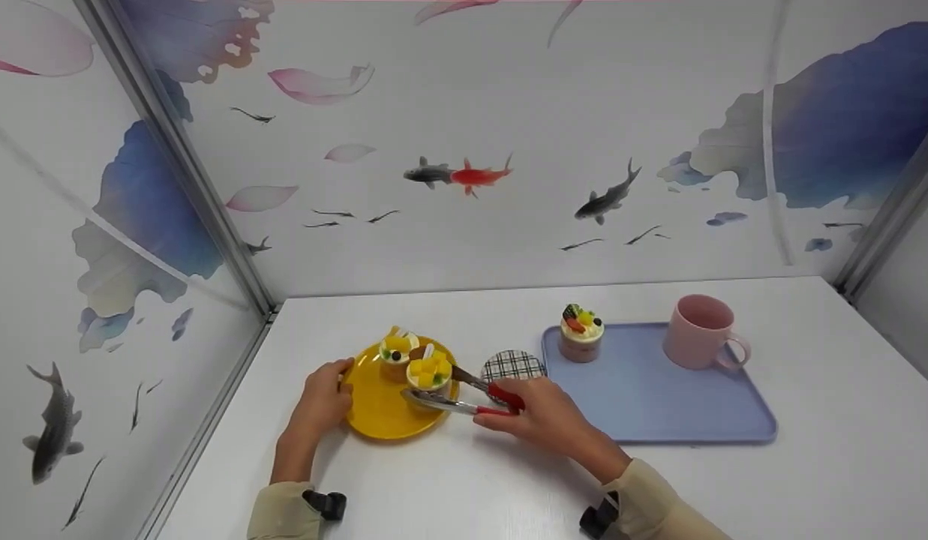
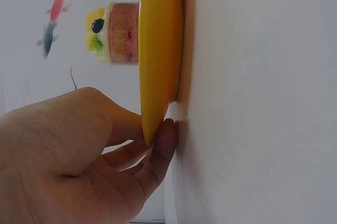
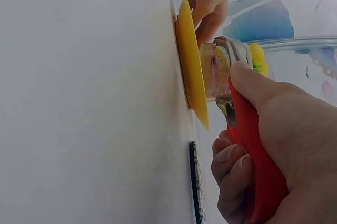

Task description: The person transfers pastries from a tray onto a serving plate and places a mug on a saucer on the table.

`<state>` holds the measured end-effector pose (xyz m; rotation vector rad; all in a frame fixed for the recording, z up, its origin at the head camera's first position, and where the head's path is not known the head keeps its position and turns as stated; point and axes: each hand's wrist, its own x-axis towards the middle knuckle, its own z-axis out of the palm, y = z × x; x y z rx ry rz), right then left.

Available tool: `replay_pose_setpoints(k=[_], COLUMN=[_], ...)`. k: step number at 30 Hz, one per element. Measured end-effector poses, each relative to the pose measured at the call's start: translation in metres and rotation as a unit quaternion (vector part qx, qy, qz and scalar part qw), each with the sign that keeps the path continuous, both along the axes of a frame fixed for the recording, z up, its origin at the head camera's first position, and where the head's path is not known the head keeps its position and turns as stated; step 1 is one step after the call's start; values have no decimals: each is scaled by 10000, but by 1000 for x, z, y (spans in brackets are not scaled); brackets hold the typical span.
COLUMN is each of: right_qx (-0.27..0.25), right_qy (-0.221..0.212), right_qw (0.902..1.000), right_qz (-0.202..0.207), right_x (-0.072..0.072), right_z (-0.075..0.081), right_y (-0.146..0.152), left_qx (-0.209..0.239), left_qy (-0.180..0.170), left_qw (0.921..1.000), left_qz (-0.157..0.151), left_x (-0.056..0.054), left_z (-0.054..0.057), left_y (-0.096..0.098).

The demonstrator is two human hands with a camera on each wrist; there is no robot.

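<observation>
My left hand (image 1: 322,401) pinches the rim of a round yellow plate (image 1: 377,416), thumb above and fingertips (image 2: 164,137) beneath in the left wrist view. Two small clear dessert cups stand upright on the plate. The rear dessert cup (image 1: 394,351) has cream, yellow fruit and a dark berry on top; the front dessert cup (image 1: 430,369) carries yellow fruit cubes. Red-handled metal tongs (image 3: 250,150) are gripped in my right hand (image 1: 548,416), their arms on either side of the front cup. That cup sits low over the plate in the right wrist view.
Right of the plate lies a round plaid coaster (image 1: 513,364), partly behind the tongs. Beyond it is a blue-purple tray (image 1: 659,412), with a third fruit-topped dessert cup (image 1: 581,343) at its back left and a pink mug (image 1: 692,339) at its back right. Patterned walls enclose the white table.
</observation>
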<state>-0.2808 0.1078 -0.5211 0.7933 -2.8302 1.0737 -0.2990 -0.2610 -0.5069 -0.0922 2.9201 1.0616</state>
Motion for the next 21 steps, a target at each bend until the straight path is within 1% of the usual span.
replay_pose_setpoints(k=[7, 11, 15, 21], right_qx=[-1, 28, 45, 63], right_qy=[-145, -115, -81, -54], right_qw=[9999, 9999, 9999, 9997], right_qz=[-14, 20, 125, 226], right_x=[0, 2, 4, 6], right_z=[-1, -1, -1, 0], right_y=[-5, -5, -5, -5], left_qx=[62, 84, 12, 47], left_qy=[20, 88, 150, 116], left_qw=[10000, 9999, 9999, 9999], left_qz=[-3, -8, -40, -4], left_x=[1, 1, -1, -1], left_z=[0, 0, 0, -2], left_y=[0, 0, 1, -1])
